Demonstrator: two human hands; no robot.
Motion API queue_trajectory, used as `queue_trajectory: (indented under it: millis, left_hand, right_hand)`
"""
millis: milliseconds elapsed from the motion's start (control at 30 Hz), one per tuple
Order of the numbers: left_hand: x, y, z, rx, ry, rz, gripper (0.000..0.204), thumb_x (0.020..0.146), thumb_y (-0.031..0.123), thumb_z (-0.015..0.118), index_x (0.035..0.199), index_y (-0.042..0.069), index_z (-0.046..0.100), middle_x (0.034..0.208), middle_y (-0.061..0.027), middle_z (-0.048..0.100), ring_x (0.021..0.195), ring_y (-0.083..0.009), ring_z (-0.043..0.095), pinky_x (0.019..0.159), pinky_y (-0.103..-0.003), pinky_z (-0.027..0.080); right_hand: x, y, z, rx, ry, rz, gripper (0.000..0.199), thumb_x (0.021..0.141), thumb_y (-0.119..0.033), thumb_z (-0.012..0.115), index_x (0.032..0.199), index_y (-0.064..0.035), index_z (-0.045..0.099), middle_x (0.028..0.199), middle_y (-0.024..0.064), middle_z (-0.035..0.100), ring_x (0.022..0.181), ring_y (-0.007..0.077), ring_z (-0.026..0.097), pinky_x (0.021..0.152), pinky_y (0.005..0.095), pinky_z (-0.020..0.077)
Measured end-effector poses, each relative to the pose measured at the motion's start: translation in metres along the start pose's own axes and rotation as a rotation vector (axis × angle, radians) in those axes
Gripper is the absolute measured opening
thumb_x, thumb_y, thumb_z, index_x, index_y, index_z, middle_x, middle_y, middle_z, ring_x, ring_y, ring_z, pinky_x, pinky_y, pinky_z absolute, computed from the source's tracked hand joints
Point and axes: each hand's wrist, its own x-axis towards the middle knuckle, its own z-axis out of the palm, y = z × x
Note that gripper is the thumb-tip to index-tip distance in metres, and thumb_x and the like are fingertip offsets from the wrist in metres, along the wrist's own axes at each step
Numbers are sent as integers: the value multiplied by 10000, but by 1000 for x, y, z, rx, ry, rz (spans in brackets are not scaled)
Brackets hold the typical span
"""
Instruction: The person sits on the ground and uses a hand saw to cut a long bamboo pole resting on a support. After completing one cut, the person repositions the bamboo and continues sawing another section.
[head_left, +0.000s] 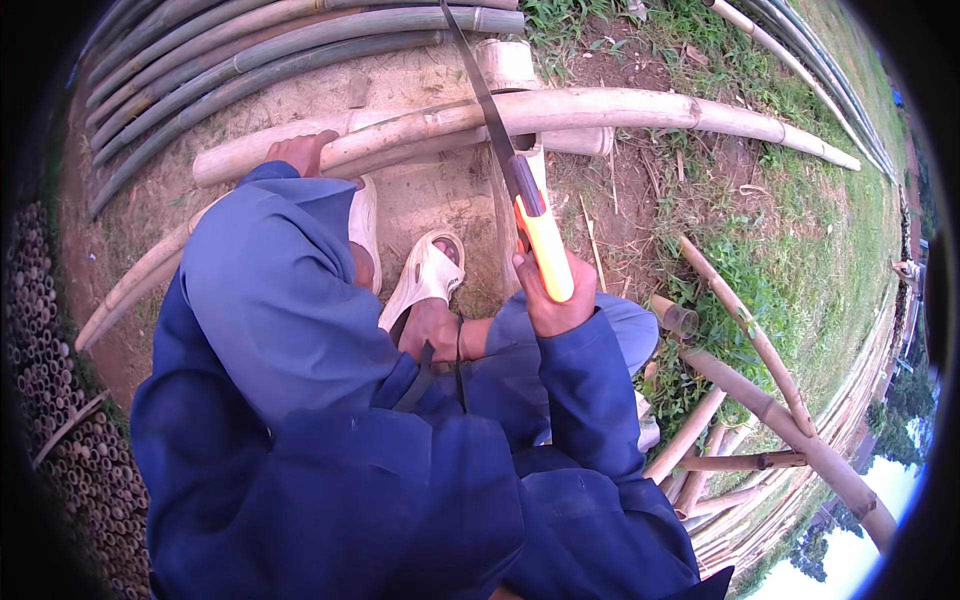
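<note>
Bare dirt yard, bamboo pole [560, 108] under left hand [298, 152], saw [520, 190] in right hand [552, 298]

The saw [500, 130] has a dark, dull metal blade and a smooth plastic handle [545, 250] in glossy orange and yellow. The bamboo pole [600, 108] under the blade is pale tan, dry and matt, with smooth skin broken by raised ring joints. The poles stacked behind [250, 55] look greener and slightly sleek. The sandals [425, 275] seem soft, cream-coloured rubber or foam with a matt, scuffed surface. The sleeves [270, 290] are plain blue woven cloth, matt and creased. The ground [430, 190] is bare, rough, dusty earth, turning to coarse grass [800, 250] on the right.
</note>
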Motion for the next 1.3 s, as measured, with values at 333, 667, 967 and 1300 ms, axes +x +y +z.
queue_trajectory:
  millis: [333, 667, 967, 1300]
  left_hand:
    - [2, -2, 1, -17, 17, 4, 1051, 635, 763, 794, 1451, 151, 538, 1263, -232, 674, 1198, -411, 637, 1017, -492, 482]
    - [7, -7, 5, -41, 58, 19, 1067, 629, 797, 765, 1409, 94, 575, 1267, -223, 672, 1210, -421, 623, 1049, -491, 473]
    - [-4, 0, 4, -21, 85, 12, 1003, 659, 745, 786, 1411, 121, 559, 1269, -214, 662, 1167, -420, 641, 1002, -488, 498]
    - [4, -11, 11, -56, 113, 57, 948, 678, 699, 807, 1393, 127, 560, 1266, -207, 656, 1165, -411, 640, 970, -476, 521]
  right_hand:
    - [-10, 11, 3, -22, 39, -31, 117, 898, -34, 717, 839, 28, 638, 624, 76, 603, 545, 118, 513, 534, 320, 446]
    - [-107, -22, -30, -63, 35, 92, 236, 884, -29, 709, 1108, 44, 709, 863, 151, 742, 798, 208, 737, 758, 327, 559]
    - [-50, -54, -17, -83, -10, 74, 102, 883, -26, 703, 966, 33, 702, 762, 144, 706, 690, 189, 689, 656, 331, 531]
    - [15, -2, 6, 4, 9, -66, 105, 901, -47, 724, 946, 38, 681, 680, 46, 617, 632, 78, 551, 590, 283, 470]
